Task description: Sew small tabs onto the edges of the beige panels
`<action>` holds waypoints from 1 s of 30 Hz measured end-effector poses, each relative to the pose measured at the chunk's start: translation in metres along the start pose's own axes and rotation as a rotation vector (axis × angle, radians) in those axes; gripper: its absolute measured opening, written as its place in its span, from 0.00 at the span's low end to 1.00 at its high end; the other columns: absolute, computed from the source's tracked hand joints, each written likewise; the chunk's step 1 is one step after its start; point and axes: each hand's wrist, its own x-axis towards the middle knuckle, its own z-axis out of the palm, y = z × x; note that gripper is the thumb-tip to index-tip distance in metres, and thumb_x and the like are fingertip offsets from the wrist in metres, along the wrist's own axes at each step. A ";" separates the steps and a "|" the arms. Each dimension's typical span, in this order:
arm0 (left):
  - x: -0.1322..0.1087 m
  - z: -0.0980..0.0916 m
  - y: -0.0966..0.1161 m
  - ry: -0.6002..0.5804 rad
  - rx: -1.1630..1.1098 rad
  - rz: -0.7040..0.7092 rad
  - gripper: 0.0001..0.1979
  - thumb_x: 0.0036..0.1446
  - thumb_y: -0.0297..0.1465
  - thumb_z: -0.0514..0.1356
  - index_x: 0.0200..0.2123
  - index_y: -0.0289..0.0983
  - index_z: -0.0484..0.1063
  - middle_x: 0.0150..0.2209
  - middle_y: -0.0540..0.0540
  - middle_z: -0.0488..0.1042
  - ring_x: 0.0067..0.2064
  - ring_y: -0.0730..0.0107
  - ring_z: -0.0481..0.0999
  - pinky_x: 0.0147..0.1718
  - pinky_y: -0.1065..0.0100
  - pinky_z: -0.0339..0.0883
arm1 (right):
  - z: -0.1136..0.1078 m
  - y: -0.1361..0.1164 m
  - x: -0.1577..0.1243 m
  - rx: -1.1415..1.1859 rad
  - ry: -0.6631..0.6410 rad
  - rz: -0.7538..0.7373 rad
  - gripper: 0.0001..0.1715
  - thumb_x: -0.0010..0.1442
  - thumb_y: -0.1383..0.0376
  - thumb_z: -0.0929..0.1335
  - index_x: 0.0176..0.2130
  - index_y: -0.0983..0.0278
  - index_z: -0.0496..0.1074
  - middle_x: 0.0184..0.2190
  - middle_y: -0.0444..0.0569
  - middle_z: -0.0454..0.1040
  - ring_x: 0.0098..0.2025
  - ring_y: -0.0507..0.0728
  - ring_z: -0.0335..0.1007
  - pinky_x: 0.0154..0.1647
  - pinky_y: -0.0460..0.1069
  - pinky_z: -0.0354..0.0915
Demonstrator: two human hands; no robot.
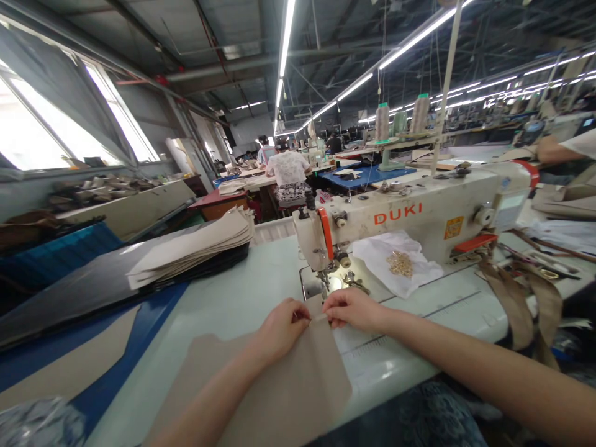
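Note:
A large beige fabric panel lies across the pale table in front of the sewing machine. My left hand pinches the panel's far edge, just short of the needle area. Close to its right, my right hand is closed in a pinch on the same edge, where a narrow strip seems folded over. Both sets of fingertips are nearly touching. The presser foot and needle stand just beyond the hands, and whether the fabric reaches under them is hard to make out.
Small gold-coloured metal parts sit on a white cloth by the machine. Stacked beige panels lie at the left, beyond another panel on blue material. Brown straps hang at the right. Other people sit farther back.

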 end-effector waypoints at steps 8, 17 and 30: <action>0.011 -0.011 0.019 -0.166 0.153 0.052 0.08 0.41 0.20 0.54 0.22 0.36 0.71 0.25 0.47 0.73 0.30 0.64 0.73 0.28 0.70 0.58 | 0.001 -0.002 0.002 0.014 -0.011 0.030 0.04 0.50 0.71 0.69 0.25 0.65 0.68 0.17 0.38 0.69 0.20 0.48 0.67 0.23 0.42 0.62; 0.020 -0.019 0.027 -0.218 0.123 0.059 0.06 0.31 0.21 0.56 0.13 0.37 0.65 0.18 0.49 0.70 0.27 0.63 0.72 0.26 0.69 0.57 | 0.001 -0.001 0.001 0.052 -0.006 0.025 0.05 0.49 0.73 0.67 0.25 0.65 0.68 0.17 0.38 0.69 0.20 0.47 0.67 0.23 0.42 0.62; 0.002 -0.004 -0.008 -0.108 -0.593 -0.054 0.06 0.41 0.33 0.58 0.26 0.37 0.67 0.22 0.50 0.75 0.29 0.66 0.76 0.32 0.67 0.68 | -0.001 -0.006 0.002 0.106 -0.055 0.039 0.07 0.48 0.65 0.71 0.28 0.65 0.70 0.20 0.39 0.71 0.23 0.48 0.69 0.27 0.43 0.64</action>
